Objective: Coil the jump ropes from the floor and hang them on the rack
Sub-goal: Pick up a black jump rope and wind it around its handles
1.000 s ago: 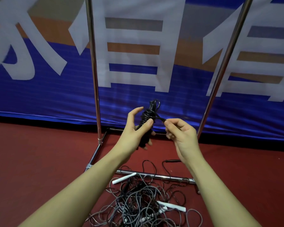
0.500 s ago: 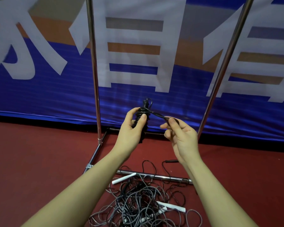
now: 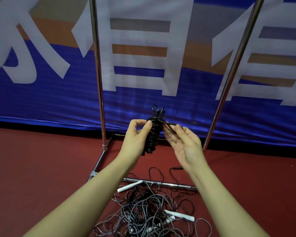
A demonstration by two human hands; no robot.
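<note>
The rack [image 3: 99, 93], two chrome uprights on a floor frame, is seen against the blue banner [image 3: 41, 100] at the far side; its hanging bar is out of view. On the red floor [image 3: 32, 168], near the base rail, a tangled heap of grey ropes [image 3: 143, 211] with white handles [image 3: 130, 186] is left uncoiled. The black coiled rope [image 3: 153, 132] is held upright between the hands, in front of the gap between the uprights. The left hand [image 3: 135, 141] is curled round the bundle, thumb pressed on its upper turns. The right hand [image 3: 186, 144] is now drawn in close beside the bundle, whereas a second ago it was held further right with the tail stretched out; the tail end [image 3: 169, 124] is pinched between thumb and fingertips, the other fingers loosely bent. The slack is thus judged nearly used up, and wrapping close to done. Whether the tail is already tucked under a turn cannot be told, the strands being dark and fine. Hanging is not yet begun.
</note>
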